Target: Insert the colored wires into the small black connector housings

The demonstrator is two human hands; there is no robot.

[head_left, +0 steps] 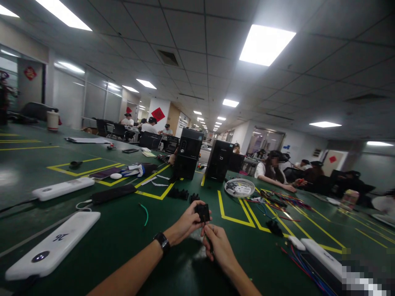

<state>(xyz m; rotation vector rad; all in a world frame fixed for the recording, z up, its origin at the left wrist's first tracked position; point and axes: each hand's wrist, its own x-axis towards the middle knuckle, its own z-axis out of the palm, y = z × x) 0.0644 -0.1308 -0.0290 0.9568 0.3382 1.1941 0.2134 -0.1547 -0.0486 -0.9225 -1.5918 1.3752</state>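
My left hand [185, 223] is closed around a small square black block [203, 211], held up over the table; a watch circles that wrist. Just below and to the right, my right hand [220, 243] pinches a slim dark tool [211, 247] that looks like a screwdriver. Its thin tip points up at the lower edge of the block; I cannot tell whether it is inside it. Beyond my hands lie more black blocks [178, 193], and a short green wire [144, 214] rests to the left.
Two black boxes [188, 154] stand at the back of the green table [129, 255]. A white basket [239, 187] and loose wires [286, 199] are to the right. White power banks [58, 244] lie left. A person [273, 170] sits across at the right.
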